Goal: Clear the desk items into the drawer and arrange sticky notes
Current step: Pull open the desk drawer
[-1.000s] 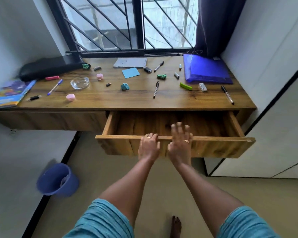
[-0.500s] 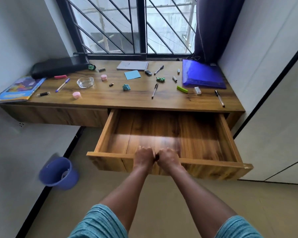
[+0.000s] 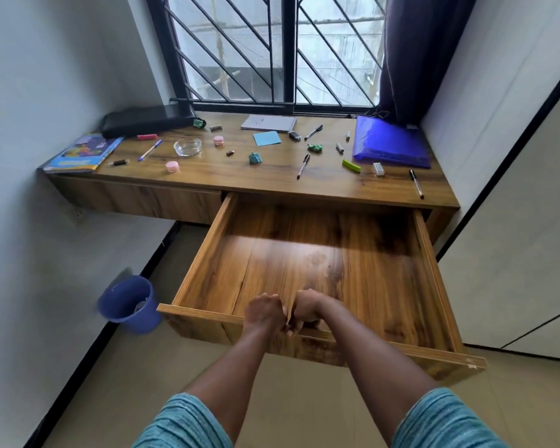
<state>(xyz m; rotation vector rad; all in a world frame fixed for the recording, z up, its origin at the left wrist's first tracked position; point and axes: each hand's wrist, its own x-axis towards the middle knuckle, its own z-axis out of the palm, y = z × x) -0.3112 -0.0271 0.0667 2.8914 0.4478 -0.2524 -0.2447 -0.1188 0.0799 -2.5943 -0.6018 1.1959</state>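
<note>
Drawer [image 3: 201,313] standing wide open below the desk [image 3: 272,184], left hand [image 3: 262,313] and right hand [image 3: 308,310] side by side at the middle of the drawer's front edge, fingers curled over it, blue sticky note [image 3: 267,138] and black pen [image 3: 303,166] on the desktop beyond the drawer, blue bucket [image 3: 128,303] on the floor left of the drawer.

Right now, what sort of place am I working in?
Likely a home study nook, perhaps in a bedroom: a built-in wooden desk with a pulled-out drawer sits under a barred window with a dark curtain, and pens and a notebook lie scattered on top.
</note>
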